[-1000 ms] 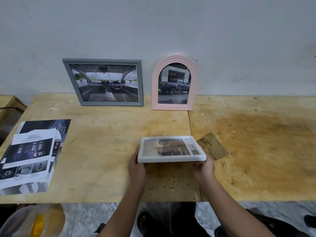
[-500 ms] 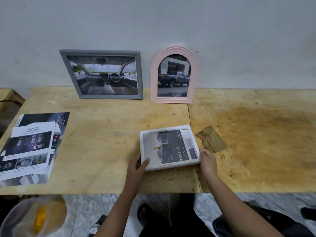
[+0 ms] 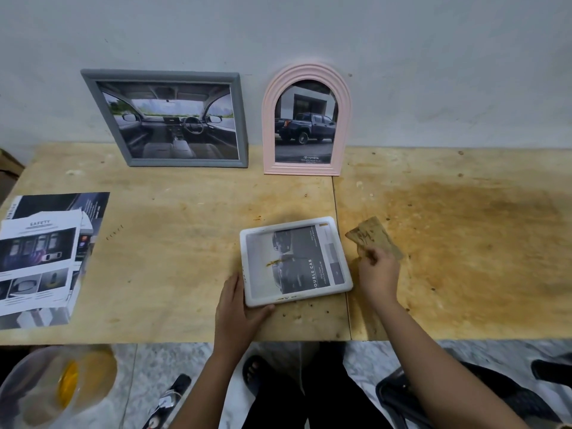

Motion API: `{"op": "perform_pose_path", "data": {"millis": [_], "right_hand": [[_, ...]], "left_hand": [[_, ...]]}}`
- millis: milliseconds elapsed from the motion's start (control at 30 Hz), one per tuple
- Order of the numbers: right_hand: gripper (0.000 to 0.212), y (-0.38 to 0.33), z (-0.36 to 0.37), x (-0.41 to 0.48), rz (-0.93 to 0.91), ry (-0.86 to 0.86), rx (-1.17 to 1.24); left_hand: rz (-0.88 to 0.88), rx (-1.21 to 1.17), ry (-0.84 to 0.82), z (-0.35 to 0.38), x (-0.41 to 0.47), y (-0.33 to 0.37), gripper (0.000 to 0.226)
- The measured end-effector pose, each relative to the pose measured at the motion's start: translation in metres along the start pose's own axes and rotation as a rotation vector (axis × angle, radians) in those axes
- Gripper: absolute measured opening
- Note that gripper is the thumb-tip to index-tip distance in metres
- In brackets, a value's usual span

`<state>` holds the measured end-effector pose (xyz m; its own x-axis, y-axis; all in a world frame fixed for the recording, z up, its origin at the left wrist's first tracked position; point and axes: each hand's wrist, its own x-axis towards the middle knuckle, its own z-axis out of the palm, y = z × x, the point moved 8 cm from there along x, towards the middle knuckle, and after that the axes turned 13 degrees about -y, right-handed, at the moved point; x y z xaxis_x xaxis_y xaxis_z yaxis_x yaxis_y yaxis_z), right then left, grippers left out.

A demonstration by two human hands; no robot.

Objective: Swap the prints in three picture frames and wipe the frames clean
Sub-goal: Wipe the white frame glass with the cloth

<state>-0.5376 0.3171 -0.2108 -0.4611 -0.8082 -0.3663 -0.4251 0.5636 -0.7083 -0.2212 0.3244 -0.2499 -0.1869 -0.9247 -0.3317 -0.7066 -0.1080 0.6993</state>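
- We're bracing the white frame (image 3: 297, 261) steady with our left hand (image 3: 238, 308), fingers curled round its near corner, for wiping.
- Our right hand (image 3: 378, 272) is pinching the cloth (image 3: 370, 238) alongside.

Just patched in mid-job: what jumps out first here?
The white frame lies near the front edge of the table, yellow smear on its glass, left hand gripping its near-left corner. Right of it, the right hand pinches a stained cloth. Behind, a grey frame and a pink arched frame lean on the wall.

Left hand (image 3: 236, 308) grips white frame (image 3: 295, 261) — right hand (image 3: 378, 269) pinches cloth (image 3: 371, 236).
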Motion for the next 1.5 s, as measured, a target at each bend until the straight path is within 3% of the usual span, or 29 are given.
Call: {"op": "perform_pose_path", "data": {"millis": [100, 267, 500, 600, 700, 867, 1067, 1367, 1500], "right_hand": [[0.043, 0.004, -0.026, 0.011, 0.102, 0.064, -0.143], [0.056, 0.019, -0.031, 0.026, 0.247, -0.046, -0.396], [0.029, 0.014, -0.034, 0.03, 0.288, 0.023, -0.481], [0.02, 0.009, -0.035, 0.033, 0.204, 0.055, -0.309], [0.031, -0.005, -0.031, 0.029, 0.026, 0.048, 0.098], [0.021, -0.029, -0.023, 0.017, -0.036, 0.001, 0.453], [0.021, -0.056, 0.022, 0.011, 0.013, -0.341, 0.983], [0.027, -0.096, 0.081, 0.001, 0.18, -0.746, 1.151], [0.039, -0.103, 0.093, 0.004, 0.21, -0.818, 0.978]], "left_hand": [[-0.038, 0.076, 0.011, 0.002, -0.003, 0.002, 0.126], [-0.073, 0.194, -0.004, 0.006, -0.003, 0.003, 0.125], [-0.119, 0.288, -0.028, 0.008, -0.003, 0.003, 0.124], [-0.11, 0.276, -0.023, 0.008, -0.004, 0.003, 0.124], [-0.1, 0.262, -0.005, 0.008, -0.004, 0.001, 0.123], [-0.094, 0.289, 0.02, 0.01, -0.007, 0.001, 0.118], [-0.136, 0.343, -0.01, 0.014, -0.011, -0.004, 0.108], [-0.223, 0.249, 0.049, 0.016, -0.023, -0.005, 0.095], [-0.324, 0.134, 0.148, 0.023, -0.034, -0.001, 0.076]]}}
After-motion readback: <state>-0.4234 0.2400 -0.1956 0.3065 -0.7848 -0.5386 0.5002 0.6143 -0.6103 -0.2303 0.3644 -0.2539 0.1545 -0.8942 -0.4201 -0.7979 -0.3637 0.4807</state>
